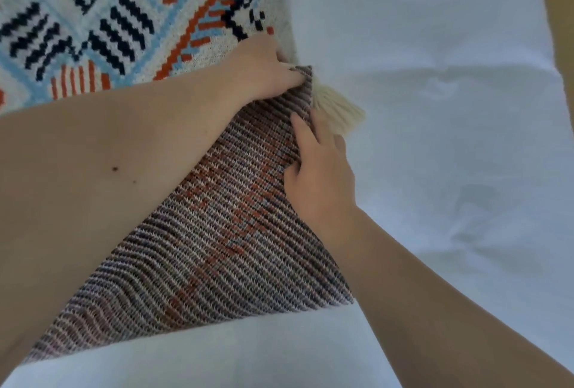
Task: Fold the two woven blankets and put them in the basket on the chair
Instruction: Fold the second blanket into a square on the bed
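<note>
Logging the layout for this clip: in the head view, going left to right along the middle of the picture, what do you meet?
Left forearm → blanket's folded-over underside → right hand → white sheet. The cream tassel sits just above the right hand, at the corner both hands hold.

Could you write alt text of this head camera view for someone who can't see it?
Two bare hands, left hand and right hand, press a folded-over corner of a patterned woven blanket together on a white bed sheet. A cream tassel sticks out beside the fingertips.
</note>
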Demonstrator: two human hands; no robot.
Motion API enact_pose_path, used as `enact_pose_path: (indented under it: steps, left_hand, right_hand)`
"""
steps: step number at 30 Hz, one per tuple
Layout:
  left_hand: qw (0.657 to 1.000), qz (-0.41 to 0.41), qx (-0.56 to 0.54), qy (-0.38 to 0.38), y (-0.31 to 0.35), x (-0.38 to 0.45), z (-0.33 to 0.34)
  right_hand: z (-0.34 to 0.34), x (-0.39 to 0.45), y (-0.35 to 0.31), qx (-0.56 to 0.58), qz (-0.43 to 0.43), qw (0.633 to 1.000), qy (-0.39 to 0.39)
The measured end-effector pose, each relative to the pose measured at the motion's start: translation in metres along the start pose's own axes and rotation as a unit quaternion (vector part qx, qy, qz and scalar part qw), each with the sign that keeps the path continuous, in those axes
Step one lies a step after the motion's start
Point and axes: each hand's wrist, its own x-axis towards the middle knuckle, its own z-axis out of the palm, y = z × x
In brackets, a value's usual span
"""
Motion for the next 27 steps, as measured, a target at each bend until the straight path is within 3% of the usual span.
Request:
enact_pose_path:
  steps: [2, 3, 5, 7, 9, 11, 13, 17, 22, 25, 27]
  left_hand:
    - [0.993, -0.006, -0.112, 0.041, 0.007, 0.005, -0.005]
    - [0.984, 0.023, -0.150, 0.098, 0.008, 0.008, -0.007]
    - [0.964, 0.092, -0.149, 0.202, 0.005, 0.013, -0.009]
    - [0.977, 0.123, -0.019, 0.171, -0.004, 0.016, -0.004]
    - [0.979, 0.121, 0.157, 0.053, -0.016, 0.016, 0.007]
    - [0.970, 0.114, 0.210, 0.039, -0.019, 0.006, 0.014]
    - [0.982, 0.096, 0.151, 0.066, -0.016, -0.006, 0.017]
    - [0.997, -0.051, -0.018, 0.060, 0.000, -0.003, 0.005]
    - [0.978, 0.011, -0.207, 0.019, 0.015, 0.007, -0.009]
    - [0.975, 0.061, -0.184, 0.108, 0.017, 0.007, -0.003]
    - [0.985, 0.082, -0.074, 0.133, 0.014, 0.004, 0.007]
  right_hand:
    - [-0.001, -0.003, 0.001, 0.002, -0.008, 1.000, -0.007]
    - [-0.002, -0.004, 0.002, 0.003, -0.010, 1.000, -0.010]
    - [-0.003, -0.006, 0.006, 0.009, -0.002, 1.000, -0.015]
    - [-0.001, -0.010, 0.009, 0.015, 0.016, 1.000, -0.018]
    - [0.002, -0.014, 0.010, 0.015, 0.032, 0.999, -0.024]
    - [0.005, -0.019, 0.012, 0.020, 0.053, 0.998, -0.028]
    - [0.006, -0.026, 0.013, 0.036, 0.073, 0.996, -0.024]
    - [0.009, -0.042, 0.015, 0.061, 0.082, 0.995, -0.016]
    - [0.008, -0.054, 0.016, 0.046, 0.084, 0.995, -0.021]
    - [0.006, -0.064, 0.018, 0.023, 0.088, 0.995, -0.027]
    - [0.006, -0.071, 0.018, 0.030, 0.087, 0.996, -0.017]
